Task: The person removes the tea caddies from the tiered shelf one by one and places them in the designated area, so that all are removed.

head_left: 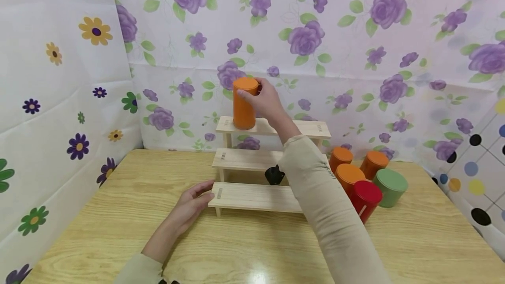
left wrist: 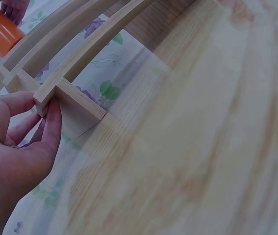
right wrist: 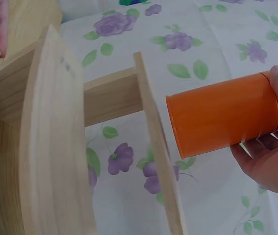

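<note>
My right hand grips an orange cylindrical canister near its lid, thumb on one side and fingers on the other. The canister stands upright in the head view, its base close over the left part of the top tier of a three-tier wooden shelf stand. In the right wrist view, a narrow gap shows between the canister's base and the top board. My left hand pinches the left end of the lowest board, thumb at its edge and fingers underneath, as the left wrist view shows.
A small black object with pointed tips sits in the stand, partly behind my right sleeve. Right of the stand, several canisters are grouped: orange ones, a red one and a green one. Flowered cloth hangs behind the wooden table.
</note>
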The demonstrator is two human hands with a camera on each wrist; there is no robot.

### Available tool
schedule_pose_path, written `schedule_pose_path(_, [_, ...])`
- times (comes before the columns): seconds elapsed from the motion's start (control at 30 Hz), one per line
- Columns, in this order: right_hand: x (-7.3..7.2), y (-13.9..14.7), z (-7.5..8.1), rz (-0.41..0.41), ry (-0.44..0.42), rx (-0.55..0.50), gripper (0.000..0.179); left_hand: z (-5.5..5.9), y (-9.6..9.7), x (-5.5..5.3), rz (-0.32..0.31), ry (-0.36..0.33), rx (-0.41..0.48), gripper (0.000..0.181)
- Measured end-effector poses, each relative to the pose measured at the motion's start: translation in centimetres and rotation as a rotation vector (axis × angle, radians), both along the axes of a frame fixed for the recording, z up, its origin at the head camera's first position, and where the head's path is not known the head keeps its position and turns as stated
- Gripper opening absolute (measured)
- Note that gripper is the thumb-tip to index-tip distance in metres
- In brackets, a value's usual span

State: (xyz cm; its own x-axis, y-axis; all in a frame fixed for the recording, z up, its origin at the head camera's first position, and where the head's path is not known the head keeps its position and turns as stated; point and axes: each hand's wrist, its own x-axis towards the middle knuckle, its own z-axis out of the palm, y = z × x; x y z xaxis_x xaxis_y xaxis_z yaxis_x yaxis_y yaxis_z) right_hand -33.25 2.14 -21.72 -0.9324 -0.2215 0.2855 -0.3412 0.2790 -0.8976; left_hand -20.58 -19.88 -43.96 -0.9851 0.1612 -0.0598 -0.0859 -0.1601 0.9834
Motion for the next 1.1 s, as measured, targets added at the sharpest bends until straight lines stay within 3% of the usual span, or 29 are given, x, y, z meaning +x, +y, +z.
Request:
schedule_pose_path(0.3, [0.3,2.5,1.4,-0.014,0.012,-0.01,0.07,0.0,0.0,0.2,-0.003,-0.004,0.004,0.055])
schedule_pose_path(0.67, [1.1,5.5,0.2,-0.018,0.014,-0.021,0.067,-0.1,-0.2,0.2,0.005,-0.005,0.005,0.054])
schedule_pose_path(1.1, [3.6,10.3,0.5,-0.024,0.074,-0.048,0.06,0.1,0.0,0.0,-0.015,0.006,0.005,0.055])
